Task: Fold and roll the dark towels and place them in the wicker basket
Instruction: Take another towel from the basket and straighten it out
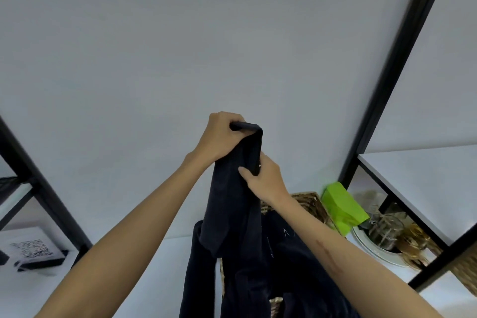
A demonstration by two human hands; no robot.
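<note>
I hold a dark navy towel up in front of the white wall. My left hand grips its top edge, fingers curled over the folded corner. Just below and to the right, my right hand pinches the hanging cloth. The towel hangs down over the wicker basket, whose woven rim shows behind my right forearm. More dark towel cloth lies in or over the basket; how it is arranged is hidden by my arms.
A bright green box stands right of the basket. On the right shelf sit a white plate, glass jars and gold items. Black shelf frames rise on both sides. A QR-code card stands at lower left.
</note>
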